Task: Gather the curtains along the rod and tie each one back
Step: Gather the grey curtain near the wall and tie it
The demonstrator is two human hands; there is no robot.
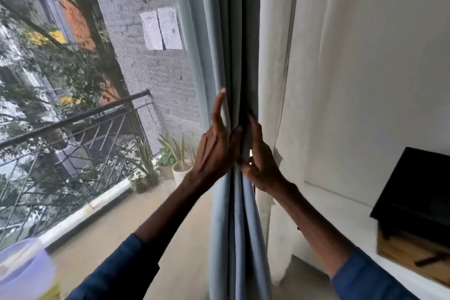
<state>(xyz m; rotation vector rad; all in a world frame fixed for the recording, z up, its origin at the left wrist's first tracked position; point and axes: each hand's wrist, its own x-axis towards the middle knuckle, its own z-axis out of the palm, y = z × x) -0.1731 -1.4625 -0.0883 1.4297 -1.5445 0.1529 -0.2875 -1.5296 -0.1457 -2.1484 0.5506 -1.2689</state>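
Observation:
A light blue curtain [226,44] hangs bunched into tight vertical folds at the right side of the window. A white sheer curtain [275,68] hangs just right of it, against the wall. My left hand [216,146] lies flat on the left side of the blue folds, fingers straight and pointing up. My right hand [260,156] is on the right side of the same folds, with fingers curled round them at waist of the bundle. Both hands squeeze the blue fabric between them. The rod is out of view above.
A mesh-screened window [121,80] shows a balcony with a black railing [73,134] and potted plants [175,158]. At right, a white ledge [345,221] carries a black box [418,192] on a wooden board. A lilac tub [24,270] sits at bottom left.

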